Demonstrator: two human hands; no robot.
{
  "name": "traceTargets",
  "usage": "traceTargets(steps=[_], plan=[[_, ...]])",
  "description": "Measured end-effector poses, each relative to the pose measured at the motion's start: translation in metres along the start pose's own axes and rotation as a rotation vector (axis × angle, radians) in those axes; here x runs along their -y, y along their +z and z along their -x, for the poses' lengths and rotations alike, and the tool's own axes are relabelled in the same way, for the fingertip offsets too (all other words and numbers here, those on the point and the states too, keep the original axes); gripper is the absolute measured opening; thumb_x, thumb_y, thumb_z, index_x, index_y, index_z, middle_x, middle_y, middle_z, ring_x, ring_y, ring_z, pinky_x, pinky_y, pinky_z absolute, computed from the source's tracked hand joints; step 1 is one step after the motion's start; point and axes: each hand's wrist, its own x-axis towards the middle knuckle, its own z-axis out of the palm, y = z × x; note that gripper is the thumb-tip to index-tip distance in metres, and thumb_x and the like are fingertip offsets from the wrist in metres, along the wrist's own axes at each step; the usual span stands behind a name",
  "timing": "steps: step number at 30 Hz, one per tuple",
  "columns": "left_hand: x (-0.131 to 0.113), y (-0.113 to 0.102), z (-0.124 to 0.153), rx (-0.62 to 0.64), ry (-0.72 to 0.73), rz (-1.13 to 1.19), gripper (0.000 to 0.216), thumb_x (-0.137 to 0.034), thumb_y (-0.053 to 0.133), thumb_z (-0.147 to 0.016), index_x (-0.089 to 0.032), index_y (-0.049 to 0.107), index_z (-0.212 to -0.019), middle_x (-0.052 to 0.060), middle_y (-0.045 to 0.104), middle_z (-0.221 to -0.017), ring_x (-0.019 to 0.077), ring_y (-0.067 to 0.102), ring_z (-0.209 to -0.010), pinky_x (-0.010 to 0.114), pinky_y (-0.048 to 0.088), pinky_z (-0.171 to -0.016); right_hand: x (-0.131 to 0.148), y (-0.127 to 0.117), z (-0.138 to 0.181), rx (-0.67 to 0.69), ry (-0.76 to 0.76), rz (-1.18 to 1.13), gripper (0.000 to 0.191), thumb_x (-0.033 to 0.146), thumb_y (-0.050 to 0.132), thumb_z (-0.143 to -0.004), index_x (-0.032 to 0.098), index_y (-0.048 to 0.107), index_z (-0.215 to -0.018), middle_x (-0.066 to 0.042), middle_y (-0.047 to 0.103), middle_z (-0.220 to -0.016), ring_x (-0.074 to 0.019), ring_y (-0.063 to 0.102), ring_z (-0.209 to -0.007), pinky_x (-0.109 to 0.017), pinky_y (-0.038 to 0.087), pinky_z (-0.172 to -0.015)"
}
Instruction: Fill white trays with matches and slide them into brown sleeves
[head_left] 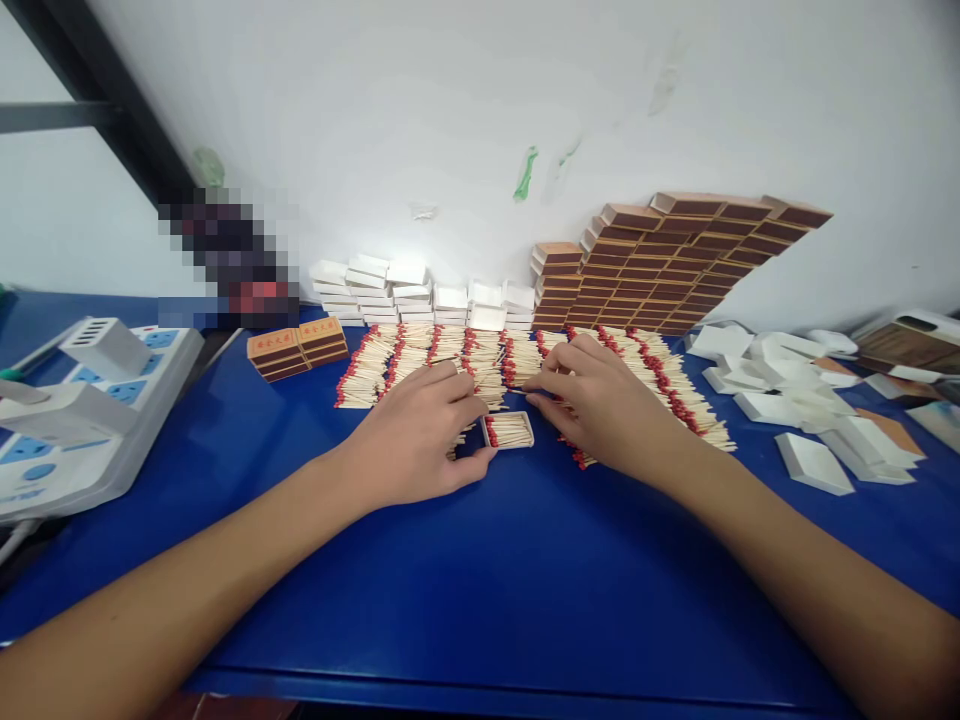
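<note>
A small white matchbox tray point(509, 430) filled with red-tipped matches lies on the blue table point(480, 590) between my hands. My left hand point(420, 430) rests just left of the tray, fingers curled, thumb touching the tray's near left corner, with a few matches under the fingers. My right hand point(600, 405) lies to the tray's right with its fingers bent and pinched on matches near the tray's far edge. Behind both hands runs a long spread of loose matches point(450, 355).
White inner trays point(420, 290) and brown sleeves point(675, 265) are stacked against the wall. Loose white trays point(810, 410) lie at the right. Closed orange matchboxes point(298, 350) sit left of the matches. A white power strip point(82, 410) occupies the far left.
</note>
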Motion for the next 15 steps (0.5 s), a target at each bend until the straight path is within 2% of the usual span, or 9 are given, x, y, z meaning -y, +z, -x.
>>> traceTargets(steps=[15], plan=[[-0.0003,0.0004,0.0000,-0.006,0.003,-0.005,0.027,-0.039,0.071,-0.099,-0.016,0.077,-0.111,0.007,0.068,-0.094,0.0264,0.062,-0.094,0.042,0.053,-0.087,-0.0008,0.0020,-0.0010,-0.009,0.013,-0.066,0.016,0.018,0.060,-0.105,0.019,0.075,-0.098,-0.011,0.065,-0.094,-0.0274,0.055,-0.093,-0.044,0.049,-0.084]])
